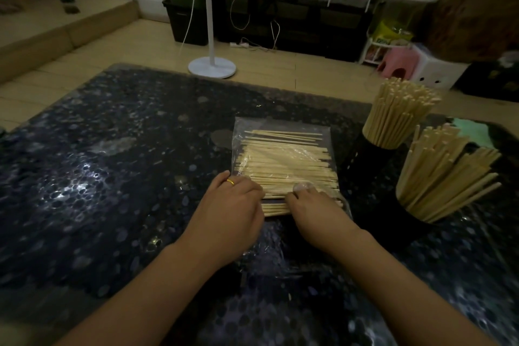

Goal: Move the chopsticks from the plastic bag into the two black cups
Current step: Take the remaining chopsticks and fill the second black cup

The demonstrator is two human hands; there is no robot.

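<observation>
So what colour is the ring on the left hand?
Gold; the ring on the left hand shows in the head view.

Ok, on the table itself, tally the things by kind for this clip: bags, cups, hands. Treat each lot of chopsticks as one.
Plastic bag: 1
Black cups, the far cup and the near cup: 2
Lots of chopsticks, one in the bag, one in each cup: 3
Hands on the bag's near end, left hand and right hand: 2
Total: 8

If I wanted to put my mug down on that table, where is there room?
The wide bare stretch of the dark speckled table left of the clear plastic bag of chopsticks is free. The right side is crowded by two black cups packed with chopsticks.
</observation>
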